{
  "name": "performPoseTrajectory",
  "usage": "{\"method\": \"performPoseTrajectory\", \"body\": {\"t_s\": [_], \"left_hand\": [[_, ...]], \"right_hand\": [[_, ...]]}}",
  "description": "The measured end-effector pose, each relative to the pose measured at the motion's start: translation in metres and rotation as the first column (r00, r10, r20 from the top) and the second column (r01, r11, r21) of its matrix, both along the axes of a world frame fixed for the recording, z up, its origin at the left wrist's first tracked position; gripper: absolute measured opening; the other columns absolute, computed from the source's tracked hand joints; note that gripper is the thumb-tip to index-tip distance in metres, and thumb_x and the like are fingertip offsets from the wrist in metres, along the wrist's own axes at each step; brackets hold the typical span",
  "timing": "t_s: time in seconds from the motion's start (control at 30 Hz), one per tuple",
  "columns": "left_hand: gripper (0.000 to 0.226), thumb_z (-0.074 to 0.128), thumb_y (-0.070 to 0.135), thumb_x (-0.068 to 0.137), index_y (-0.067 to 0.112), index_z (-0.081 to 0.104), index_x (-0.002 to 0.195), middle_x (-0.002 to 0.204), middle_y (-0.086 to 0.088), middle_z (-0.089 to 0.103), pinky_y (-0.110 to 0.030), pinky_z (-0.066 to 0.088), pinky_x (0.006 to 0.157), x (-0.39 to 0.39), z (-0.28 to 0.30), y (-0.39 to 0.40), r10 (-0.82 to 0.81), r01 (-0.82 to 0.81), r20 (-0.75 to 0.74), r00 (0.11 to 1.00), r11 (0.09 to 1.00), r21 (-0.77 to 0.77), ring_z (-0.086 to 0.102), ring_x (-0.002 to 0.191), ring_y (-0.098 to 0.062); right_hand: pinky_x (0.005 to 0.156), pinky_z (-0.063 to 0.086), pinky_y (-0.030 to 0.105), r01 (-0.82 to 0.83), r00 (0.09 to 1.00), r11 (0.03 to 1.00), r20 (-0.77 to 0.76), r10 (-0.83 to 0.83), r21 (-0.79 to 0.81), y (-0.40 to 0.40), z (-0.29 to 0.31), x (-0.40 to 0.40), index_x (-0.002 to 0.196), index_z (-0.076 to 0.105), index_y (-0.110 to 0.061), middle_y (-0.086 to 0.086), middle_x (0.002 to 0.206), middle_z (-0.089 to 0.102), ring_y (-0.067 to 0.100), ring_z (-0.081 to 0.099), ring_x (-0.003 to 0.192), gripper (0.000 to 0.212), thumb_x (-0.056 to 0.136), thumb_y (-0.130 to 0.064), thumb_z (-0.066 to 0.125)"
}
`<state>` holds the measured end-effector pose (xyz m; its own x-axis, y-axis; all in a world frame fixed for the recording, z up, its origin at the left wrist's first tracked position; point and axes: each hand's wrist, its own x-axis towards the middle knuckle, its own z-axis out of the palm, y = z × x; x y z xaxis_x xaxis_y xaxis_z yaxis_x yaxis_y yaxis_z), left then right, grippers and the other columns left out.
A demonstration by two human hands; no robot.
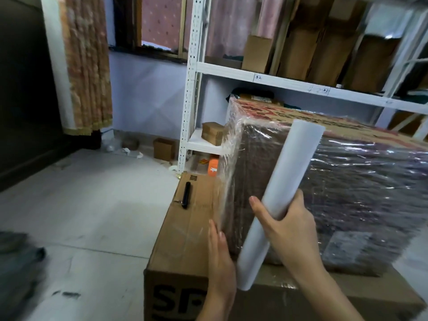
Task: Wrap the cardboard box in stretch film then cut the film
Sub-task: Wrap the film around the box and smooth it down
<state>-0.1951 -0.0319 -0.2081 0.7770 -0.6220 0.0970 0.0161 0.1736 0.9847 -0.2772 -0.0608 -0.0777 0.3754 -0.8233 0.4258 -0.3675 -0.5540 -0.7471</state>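
A cardboard box [347, 181] wrapped in shiny stretch film stands on a larger brown carton [183, 239]. My right hand [289, 230] grips a white roll of stretch film [284, 191], held tilted against the wrapped box's near face. A sheet of film [228, 167] stretches from the roll around the box's left corner. With straight fingers, my left hand [220, 258] presses flat on the film at the lower left corner. A black cutter [186, 195] lies on top of the lower carton, to the left of the wrapped box.
A white metal shelf rack [192, 89] with cardboard boxes stands behind and to the right. Small boxes [164, 149] and paper scraps lie on the pale floor [92, 205] at the left. A curtain [85, 66] hangs at the back left.
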Motion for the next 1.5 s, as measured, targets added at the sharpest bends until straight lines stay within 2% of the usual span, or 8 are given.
{"method": "performPoseTrajectory", "body": {"t_s": [0.13, 0.23, 0.37, 0.63, 0.87, 1.03, 1.23, 1.5], "left_hand": [[0.074, 0.024, 0.064, 0.088, 0.024, 0.018, 0.15, 0.155, 0.003, 0.024, -0.044, 0.024, 0.116, 0.008, -0.008, 0.004, -0.066, 0.064, 0.007, 0.998, 0.986, 0.151, 0.024, 0.142, -0.019], [0.064, 0.018, 0.064, 0.092, 0.039, 0.006, 0.149, 0.158, 0.008, 0.012, -0.046, 0.02, 0.117, 0.017, 0.021, 0.018, 0.118, -0.147, 0.189, 0.975, 0.978, 0.145, 0.013, 0.145, -0.016], [0.053, 0.019, 0.051, 0.096, 0.052, -0.003, 0.144, 0.157, 0.021, -0.004, -0.037, 0.018, 0.113, 0.027, 0.095, 0.025, 0.312, -0.168, 0.781, 0.54, 0.95, -0.263, 0.0, 0.146, -0.006], [0.049, 0.007, 0.068, 0.09, 0.063, -0.004, 0.138, 0.157, 0.013, 0.009, -0.013, 0.026, 0.092, 0.039, 0.102, -0.01, 0.257, -0.061, 0.774, 0.579, 0.96, -0.274, 0.009, 0.127, 0.027], [0.047, 0.003, 0.055, 0.098, 0.051, -0.006, 0.144, 0.155, -0.003, 0.023, -0.061, 0.03, 0.106, 0.042, 0.099, -0.014, 0.344, -0.326, 0.838, 0.424, 0.921, -0.213, 0.031, 0.139, -0.026], [0.049, 0.013, 0.045, 0.102, 0.039, 0.001, 0.149, 0.15, -0.012, 0.035, -0.061, 0.032, 0.103, 0.046, 0.097, -0.021, 0.404, -0.447, 0.869, 0.286, 0.858, -0.251, 0.042, 0.133, -0.028], [0.054, 0.028, 0.036, 0.101, 0.03, 0.008, 0.15, 0.153, -0.014, 0.027, -0.059, 0.02, 0.111, 0.044, 0.094, -0.027, 0.462, -0.543, 0.875, 0.147, 0.777, -0.319, 0.028, 0.141, -0.028], [0.053, 0.026, 0.036, 0.102, 0.018, 0.013, 0.15, 0.16, -0.004, -0.001, -0.052, 0.01, 0.116, 0.048, 0.09, -0.029, 0.463, -0.604, 0.886, -0.016, 0.702, -0.377, 0.005, 0.147, -0.021]], "right_hand": [[0.067, 0.057, 0.038, -0.001, 1.0, 1.0, -0.025, 0.001, -0.015, 0.001, -0.001, 0.0, 0.099, 0.037, -0.027, -0.013, 0.083, 0.055, 0.003, 0.058, 0.073, 0.047, 0.073, -0.054, 0.066], [0.069, 0.056, 0.041, -0.001, 0.999, 1.0, -0.051, 0.001, -0.002, 0.001, 0.001, -0.001, 0.097, 0.037, -0.026, -0.012, 0.083, 0.055, 0.008, 0.06, 0.075, 0.048, 0.073, -0.058, 0.063], [0.072, 0.057, 0.041, -0.009, 0.997, 1.0, -0.072, 0.01, 0.016, 0.002, 0.003, -0.003, 0.098, 0.035, -0.029, -0.014, 0.085, 0.053, 0.011, 0.061, 0.079, 0.048, 0.073, -0.061, 0.061], [0.068, 0.056, 0.036, -0.042, 0.998, 0.999, -0.053, 0.041, -0.017, 0.006, 0.008, -0.023, 0.092, 0.046, -0.033, -0.014, 0.079, 0.063, 0.003, 0.062, 0.071, 0.036, 0.071, -0.052, 0.068], [0.056, 0.048, 0.016, -0.136, 0.971, 0.979, 0.217, 0.101, 0.15, 0.003, 0.008, -0.025, 0.09, 0.036, -0.033, -0.01, 0.091, 0.055, 0.0, 0.062, 0.076, 0.052, 0.066, -0.031, 0.082], [0.063, 0.05, 0.021, -0.211, 0.96, 0.961, 0.226, 0.168, 0.181, 0.001, 0.002, -0.022, 0.089, 0.048, -0.035, -0.002, 0.095, 0.06, 0.004, 0.063, 0.08, 0.041, 0.063, -0.047, 0.077], [0.069, 0.052, 0.016, -0.412, 0.911, 0.896, 0.083, 0.404, 0.165, -0.005, 0.003, -0.041, 0.097, 0.056, -0.037, -0.019, 0.093, 0.065, -0.001, 0.062, 0.087, 0.036, 0.075, -0.016, 0.075], [0.06, 0.051, 0.014, -0.239, 0.965, 0.96, 0.147, 0.218, 0.146, -0.025, 0.006, -0.05, 0.093, 0.052, -0.04, -0.018, 0.089, 0.066, -0.01, 0.061, 0.08, 0.036, 0.07, -0.032, 0.079]]}}
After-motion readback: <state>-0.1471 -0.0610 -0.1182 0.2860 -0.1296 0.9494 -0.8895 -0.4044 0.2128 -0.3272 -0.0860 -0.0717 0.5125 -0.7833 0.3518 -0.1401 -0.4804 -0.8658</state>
